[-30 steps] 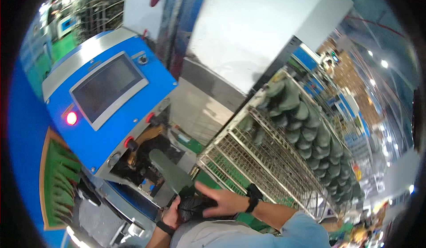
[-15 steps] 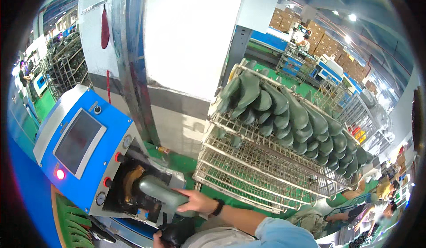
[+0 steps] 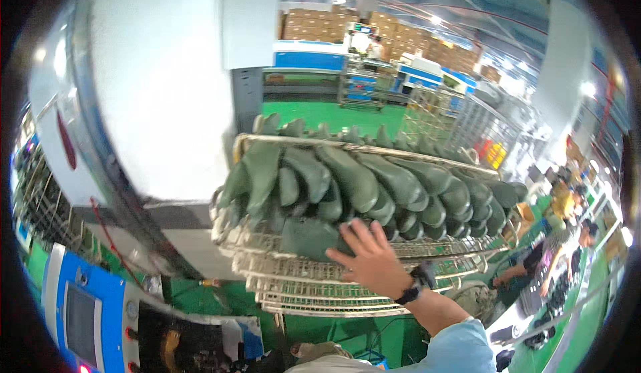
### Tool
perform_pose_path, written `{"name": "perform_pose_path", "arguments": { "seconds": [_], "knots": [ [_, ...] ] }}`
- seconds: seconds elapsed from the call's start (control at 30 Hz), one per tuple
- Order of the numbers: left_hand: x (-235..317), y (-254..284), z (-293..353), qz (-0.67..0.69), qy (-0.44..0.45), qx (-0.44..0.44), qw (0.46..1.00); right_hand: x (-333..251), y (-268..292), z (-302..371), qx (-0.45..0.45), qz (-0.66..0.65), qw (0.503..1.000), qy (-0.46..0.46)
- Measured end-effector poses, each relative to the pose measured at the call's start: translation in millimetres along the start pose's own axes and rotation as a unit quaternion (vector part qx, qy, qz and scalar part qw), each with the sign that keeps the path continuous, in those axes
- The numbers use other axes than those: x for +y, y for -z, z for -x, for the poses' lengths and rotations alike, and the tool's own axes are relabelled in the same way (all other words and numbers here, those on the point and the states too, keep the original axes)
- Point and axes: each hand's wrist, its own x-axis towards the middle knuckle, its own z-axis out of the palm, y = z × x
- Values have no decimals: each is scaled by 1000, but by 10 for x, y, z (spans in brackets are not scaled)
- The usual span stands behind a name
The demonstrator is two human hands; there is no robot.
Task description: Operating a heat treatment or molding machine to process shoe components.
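My right hand, a dark watch on its wrist, reaches out in front of a wire rack with its fingers spread. Beside the thumb and fingertips lies a dark green shoe last, blurred, on the rack; whether the hand still touches it I cannot tell. Behind it, several more green shoe lasts lie in overlapping rows along the rack's upper tiers, rounded ends hanging toward me. My left hand cannot be made out; at the bottom edge, beside the machine, only dark blurred shapes show.
A blue and white machine with a screen stands at lower left. A white pillar rises behind the rack's left end. People sit at work on the right. Cartons are stacked at the back.
My right hand has left the machine and moved across to the rack; the shoe last it gripped is gone from the machine. The fingers have spread. The view has swung right.
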Motion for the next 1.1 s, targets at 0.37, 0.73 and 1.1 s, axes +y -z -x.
{"name": "perform_pose_path", "arguments": {
  "seconds": [0.37, 0.73, 1.1],
  "knots": [
    [-325, 578, -427, -4, -83, 34, 996, -478, -705, -271, 219, -178, 949, -138],
    [-450, 1108, 2259, -146, -140, 223, 954, -2393, -1126, -403, -173, -446, 826, 299],
    [-2142, 2483, 2409, -288, 59, 683, 668, -3943, -684, -598, -383, -374, 736, 416]
  ]
}}
